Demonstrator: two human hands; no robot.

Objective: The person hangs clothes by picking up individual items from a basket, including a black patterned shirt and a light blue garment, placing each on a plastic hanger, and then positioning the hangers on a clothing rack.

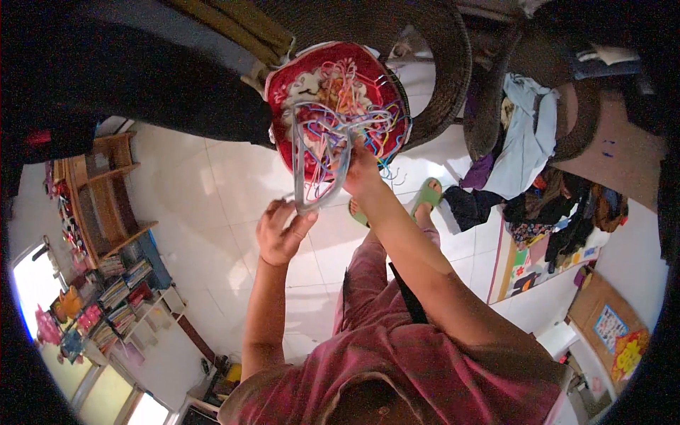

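My right hand [361, 167] grips several grey clothes hangers [296, 159] bunched together. At their lower end, my left hand [284, 234] has its thumb and fingers around the hangers' tip. Behind and under them, a pile of thin coloured hangers [390, 127], pink, blue, yellow and white, lies on a round red patterned cushion [281, 90]. The held bunch overlaps this pile, so where one ends and the other begins is partly hidden. Some hooks [394, 174] stick out past the cushion's near edge.
Beyond the cushion is a dark woven round seat [451, 69]. Light blue cloth [523, 133] and dark clothes [574, 223] are heaped at the right. A dark fabric mass [186, 90] fills the upper left. Wooden shelves [106, 186] and books [114, 292] line the left wall.
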